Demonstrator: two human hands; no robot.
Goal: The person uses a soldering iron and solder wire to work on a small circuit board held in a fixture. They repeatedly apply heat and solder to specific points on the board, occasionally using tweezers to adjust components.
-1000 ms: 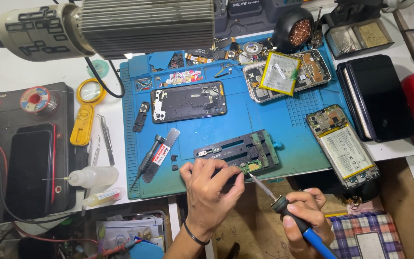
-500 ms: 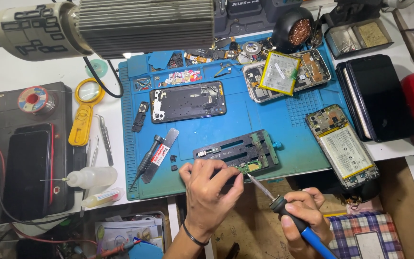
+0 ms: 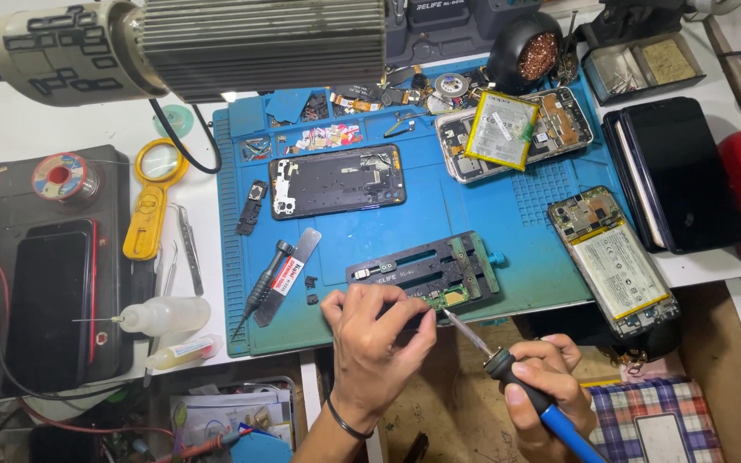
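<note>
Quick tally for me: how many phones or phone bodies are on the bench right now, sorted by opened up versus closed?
Opened phones with battery showing: 2
Opened dark phone frame on the blue mat: 1
Closed dark phones: 2, one at far left, one at right
Total: 5

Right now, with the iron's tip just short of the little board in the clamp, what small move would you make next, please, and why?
Probably ease the soldering iron in the right hand slightly forward, since its tip sits just short of the small green board in the holder, while the left hand is at the board's edge.
</note>
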